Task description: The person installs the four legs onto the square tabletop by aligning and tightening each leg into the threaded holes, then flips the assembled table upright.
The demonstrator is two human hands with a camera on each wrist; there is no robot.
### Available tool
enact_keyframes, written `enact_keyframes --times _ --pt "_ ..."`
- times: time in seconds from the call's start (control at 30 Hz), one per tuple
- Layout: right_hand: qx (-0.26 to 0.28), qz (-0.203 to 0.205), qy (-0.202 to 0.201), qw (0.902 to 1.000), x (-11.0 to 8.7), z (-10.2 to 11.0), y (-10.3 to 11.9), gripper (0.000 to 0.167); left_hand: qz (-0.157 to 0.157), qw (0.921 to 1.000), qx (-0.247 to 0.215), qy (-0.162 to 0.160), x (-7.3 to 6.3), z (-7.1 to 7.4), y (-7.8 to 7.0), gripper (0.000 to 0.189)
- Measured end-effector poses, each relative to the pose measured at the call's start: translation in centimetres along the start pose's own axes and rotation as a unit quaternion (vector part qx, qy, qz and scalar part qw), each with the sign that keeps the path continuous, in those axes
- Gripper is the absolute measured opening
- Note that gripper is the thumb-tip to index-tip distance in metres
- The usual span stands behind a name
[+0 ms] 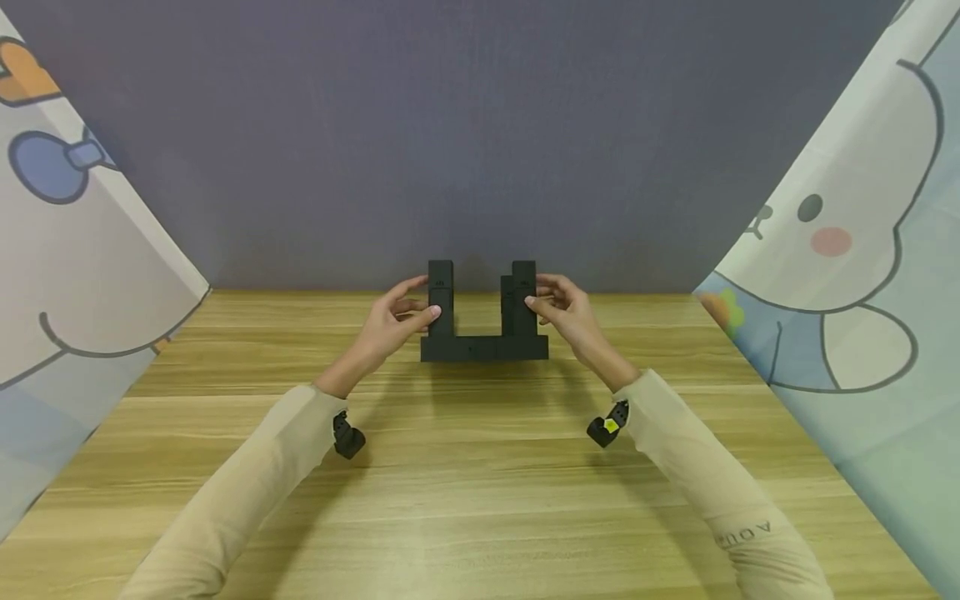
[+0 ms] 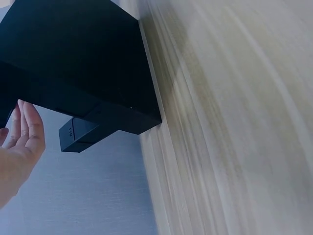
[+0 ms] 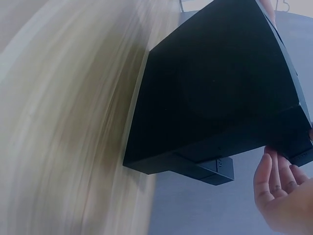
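Note:
A black U-shaped block structure (image 1: 480, 348) stands on the wooden table, with a left post (image 1: 441, 300) and a right post (image 1: 525, 287) rising from its crossbar. A shorter black piece (image 1: 507, 304) shows beside the right post. My left hand (image 1: 396, 321) grips the left post from its outer side, thumb on the front face. On the other side my right hand (image 1: 566, 312) holds the right post, thumb likewise across its front. Both wrist views show a broad flat black face (image 2: 83, 54) of the structure close up. The right hand's fingers (image 3: 276, 178) curl at a post there.
The wood-grain table (image 1: 450, 500) extends toward me. A grey-blue wall (image 1: 480, 142) rises right behind the structure. Cartoon-printed sheets (image 1: 840, 417) line both sides. Each wrist carries a small black camera (image 1: 348, 435).

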State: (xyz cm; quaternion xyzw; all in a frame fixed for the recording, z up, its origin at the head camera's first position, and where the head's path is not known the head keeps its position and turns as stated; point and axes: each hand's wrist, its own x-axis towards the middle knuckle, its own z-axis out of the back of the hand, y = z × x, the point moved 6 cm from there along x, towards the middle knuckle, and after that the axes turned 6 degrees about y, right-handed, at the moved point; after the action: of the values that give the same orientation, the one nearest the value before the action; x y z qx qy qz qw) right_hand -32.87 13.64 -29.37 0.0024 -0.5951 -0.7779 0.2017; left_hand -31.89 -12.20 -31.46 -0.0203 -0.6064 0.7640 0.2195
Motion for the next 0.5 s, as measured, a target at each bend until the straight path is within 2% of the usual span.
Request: enact_keyframes --times 0.3,0.5 --pt "-0.003 -0.002 0.034 0.9994 -0.86 -0.11 -0.41 0.05 0.012 0.9999 -0.01 0.0 0.65 0.21 0.28 0.059" --pt "-0.009 -0.015 0.034 0.9993 -0.87 -0.07 -0.96 0.048 0.025 0.9995 -0.017 -0.012 0.98 0.39 0.4 0.059"
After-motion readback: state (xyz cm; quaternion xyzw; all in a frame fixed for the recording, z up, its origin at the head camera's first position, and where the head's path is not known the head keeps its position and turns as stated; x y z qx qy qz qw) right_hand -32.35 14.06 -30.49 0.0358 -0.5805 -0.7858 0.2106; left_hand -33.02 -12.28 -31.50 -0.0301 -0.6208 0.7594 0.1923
